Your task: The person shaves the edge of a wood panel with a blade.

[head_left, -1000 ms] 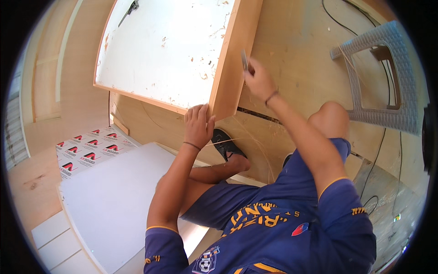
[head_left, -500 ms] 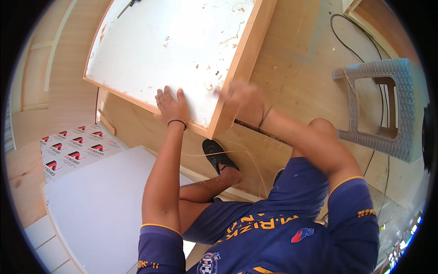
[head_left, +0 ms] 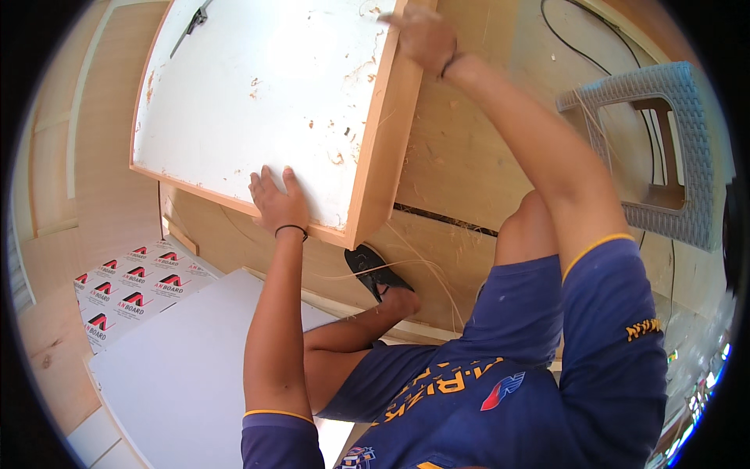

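Observation:
A shallow wooden box-like piece [head_left: 394, 148] with a white inner face and wood-coloured edging lies in front of me. My left hand [head_left: 280, 205] presses flat on the white face by the near edge, fingers spread, wrist across the rim. Farther along the right-hand side, my right hand [head_left: 426, 39] is closed over the edging, one digit stretched over the rim towards the white face. Whatever it may hold is hidden inside its fingers. Curled wood shavings [head_left: 336, 159] are scattered on the white face. A dark slim tool [head_left: 190, 30] rests at the far left of it.
A grey woven-pattern plastic stool [head_left: 691, 148] stands on the right, with a black cable [head_left: 574, 53] beside it. At the lower left lie a white board [head_left: 187, 352] and a printed sheet [head_left: 133, 285]. Thin strips [head_left: 422, 254] trail near my sandalled foot [head_left: 375, 270].
My right hand has slid away from me along the right edge, from near the corner towards the far end. The left hand stays flat by the near edge. The view has shifted slightly.

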The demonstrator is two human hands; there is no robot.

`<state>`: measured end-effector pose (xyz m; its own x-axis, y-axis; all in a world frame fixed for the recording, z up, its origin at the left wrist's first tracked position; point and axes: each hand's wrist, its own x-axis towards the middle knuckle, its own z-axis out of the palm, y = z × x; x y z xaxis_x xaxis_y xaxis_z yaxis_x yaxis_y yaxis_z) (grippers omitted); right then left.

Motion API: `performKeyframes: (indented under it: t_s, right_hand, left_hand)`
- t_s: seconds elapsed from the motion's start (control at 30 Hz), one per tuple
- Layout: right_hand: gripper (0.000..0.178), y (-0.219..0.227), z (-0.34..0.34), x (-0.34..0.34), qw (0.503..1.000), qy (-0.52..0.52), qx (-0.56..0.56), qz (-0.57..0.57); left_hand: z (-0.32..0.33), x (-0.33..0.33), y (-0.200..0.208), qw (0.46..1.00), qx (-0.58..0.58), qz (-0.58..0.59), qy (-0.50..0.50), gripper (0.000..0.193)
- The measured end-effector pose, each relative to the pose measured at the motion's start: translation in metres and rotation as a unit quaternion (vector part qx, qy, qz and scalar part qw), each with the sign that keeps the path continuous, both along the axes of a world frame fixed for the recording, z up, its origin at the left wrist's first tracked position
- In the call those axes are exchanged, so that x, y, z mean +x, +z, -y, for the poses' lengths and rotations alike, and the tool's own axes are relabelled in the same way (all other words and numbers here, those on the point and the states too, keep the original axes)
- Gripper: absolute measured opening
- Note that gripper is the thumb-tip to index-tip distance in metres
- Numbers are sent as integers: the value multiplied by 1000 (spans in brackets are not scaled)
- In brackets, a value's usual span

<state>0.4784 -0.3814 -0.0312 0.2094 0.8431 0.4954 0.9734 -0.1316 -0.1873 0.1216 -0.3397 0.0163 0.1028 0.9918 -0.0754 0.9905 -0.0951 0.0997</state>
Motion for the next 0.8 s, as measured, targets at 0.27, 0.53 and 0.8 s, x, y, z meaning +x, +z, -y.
performKeyframes:
  t_s: [0.27,0.53,0.8]
  right_hand:
    - [30,40,125,-200,933,318,-40,-161]
    - [31,1,-12,15,968,-43,130,-208]
    - [31,-8,111,-194,947,280,5,-159]
  left_hand:
    - [-6,-17,5,1000,24,5,-11,64]
    - [-3,1,-4,1000,-16,1,-7,65]
    - [-6,-13,8,1000,24,-8,-13,65]
